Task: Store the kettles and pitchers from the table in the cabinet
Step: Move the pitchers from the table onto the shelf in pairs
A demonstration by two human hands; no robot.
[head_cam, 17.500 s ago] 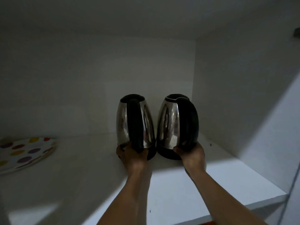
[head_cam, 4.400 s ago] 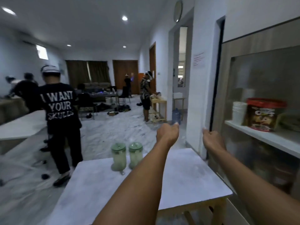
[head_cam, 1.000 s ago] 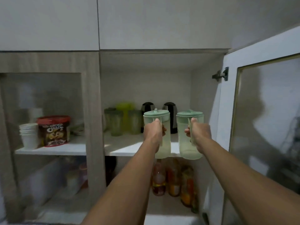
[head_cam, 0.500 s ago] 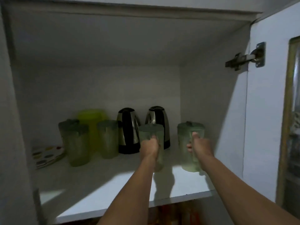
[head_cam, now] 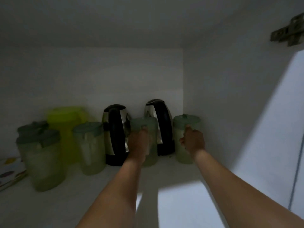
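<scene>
Inside the dim cabinet, my left hand (head_cam: 138, 145) grips the handle of a pale green lidded pitcher (head_cam: 150, 142), which stands on the white shelf (head_cam: 98, 195) in front of the two steel-and-black kettles (head_cam: 116, 135) (head_cam: 160, 125). My right hand (head_cam: 193, 142) grips a second pale green pitcher (head_cam: 184, 129) by the cabinet's right wall. Both pitchers look upright and seem to rest on the shelf. To the left stand three more pale green pitchers (head_cam: 89, 147) (head_cam: 41, 160) (head_cam: 32, 127) and a bright yellow-green one (head_cam: 65, 125).
A plate with coloured dots (head_cam: 9, 170) lies at the shelf's far left. The cabinet's right side wall (head_cam: 230, 104) is close to the right pitcher. A door hinge (head_cam: 287, 32) shows at the upper right, with the open door's edge (head_cam: 296, 186) below it.
Both hands pushed the two pitchers deeper onto the shelf, up against the kettles, and my head moved closer into the cabinet.
</scene>
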